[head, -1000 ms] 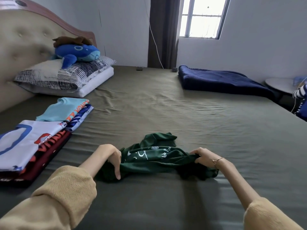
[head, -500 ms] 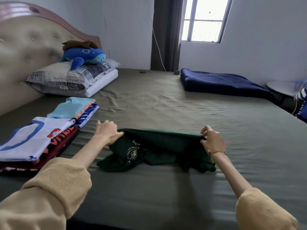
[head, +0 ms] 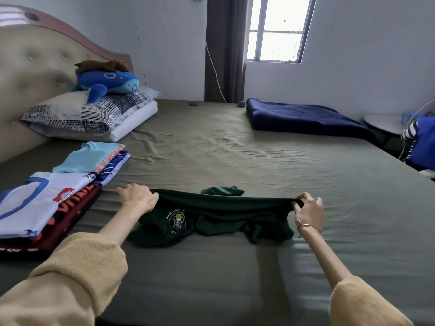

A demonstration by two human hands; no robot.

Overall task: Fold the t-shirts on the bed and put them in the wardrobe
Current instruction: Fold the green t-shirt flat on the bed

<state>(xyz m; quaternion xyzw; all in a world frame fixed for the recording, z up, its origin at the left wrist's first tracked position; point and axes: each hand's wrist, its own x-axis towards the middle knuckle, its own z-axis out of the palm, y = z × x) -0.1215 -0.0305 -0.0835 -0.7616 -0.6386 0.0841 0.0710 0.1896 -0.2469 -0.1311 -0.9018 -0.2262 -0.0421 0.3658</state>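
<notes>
At far left we see a stack of folded t-shirts (head: 44,203) on the bed (head: 235,156), with a second folded pile (head: 94,158) just behind it. Beyond these, a blue whale plush (head: 107,83) rests on patterned pillows (head: 89,109) against the headboard (head: 35,60). Our left hand (head: 138,197) has its grip clamped on the left end of the dark green t-shirt (head: 211,217), fingers curled over the edge. The shirt is stretched taut between both hands, its lower part bunched on the bed. Our right hand (head: 308,209) has its grip pinched on the right end. At far right, a navy blanket (head: 303,116) lies folded.
</notes>
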